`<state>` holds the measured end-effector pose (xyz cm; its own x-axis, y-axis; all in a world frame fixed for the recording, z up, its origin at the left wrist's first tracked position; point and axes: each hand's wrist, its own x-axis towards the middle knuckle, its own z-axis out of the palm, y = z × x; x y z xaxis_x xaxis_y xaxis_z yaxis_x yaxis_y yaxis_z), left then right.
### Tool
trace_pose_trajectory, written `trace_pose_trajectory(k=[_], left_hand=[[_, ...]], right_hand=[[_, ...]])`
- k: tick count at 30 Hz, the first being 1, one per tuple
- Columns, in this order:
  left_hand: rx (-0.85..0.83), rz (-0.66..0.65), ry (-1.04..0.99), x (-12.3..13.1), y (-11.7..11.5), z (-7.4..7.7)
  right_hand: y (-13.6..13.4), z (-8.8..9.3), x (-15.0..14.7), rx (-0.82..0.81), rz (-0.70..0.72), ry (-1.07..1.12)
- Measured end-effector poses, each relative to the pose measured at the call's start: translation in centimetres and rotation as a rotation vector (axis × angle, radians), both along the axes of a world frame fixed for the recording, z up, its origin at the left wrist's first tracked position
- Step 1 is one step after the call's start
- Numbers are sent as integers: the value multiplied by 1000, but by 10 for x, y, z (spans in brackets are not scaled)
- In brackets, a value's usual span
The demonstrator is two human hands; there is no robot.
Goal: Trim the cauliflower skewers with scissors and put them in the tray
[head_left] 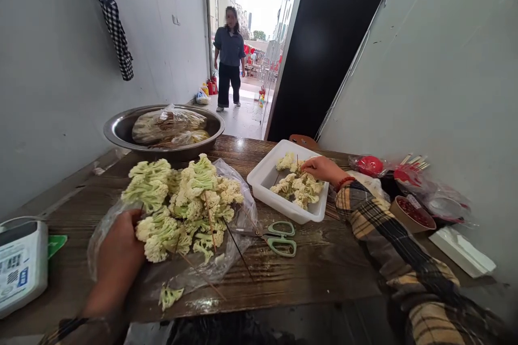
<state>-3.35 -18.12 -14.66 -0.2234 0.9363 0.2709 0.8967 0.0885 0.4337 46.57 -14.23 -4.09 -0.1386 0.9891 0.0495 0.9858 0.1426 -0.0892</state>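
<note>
A heap of cauliflower florets lies on a clear plastic bag, with several thin wooden skewers sticking out of it. At the heap's left side is my left hand, its fingers curled in against the florets; what they hold is hidden. My right hand reaches over a white plastic tray with its fingers pinched at a thin skewer by the cauliflower pieces inside. Between heap and tray lie scissors with green handles. One small floret rests near the table's front edge.
A wide metal basin with bagged skewers stands at the back left. At left is a white device. Red-lidded containers, a bowl of red sauce and tissues are at right. A person stands near the doorway.
</note>
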Motion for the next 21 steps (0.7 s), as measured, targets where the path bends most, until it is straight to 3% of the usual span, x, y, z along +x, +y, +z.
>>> trace_pose_trajectory(k=[3, 11, 16, 21], left_hand=[[-19, -44, 8, 0, -1, -1], [-12, 25, 21, 3, -4, 4], [43, 18, 28, -1, -1, -1], [27, 17, 24, 2, -4, 3]], right_hand=[[11, -3, -7, -11, 8, -33], [39, -8, -41, -72, -1, -50], [50, -30, -75, -141, -31, -11], [53, -48, -90, -79, -94, 121]])
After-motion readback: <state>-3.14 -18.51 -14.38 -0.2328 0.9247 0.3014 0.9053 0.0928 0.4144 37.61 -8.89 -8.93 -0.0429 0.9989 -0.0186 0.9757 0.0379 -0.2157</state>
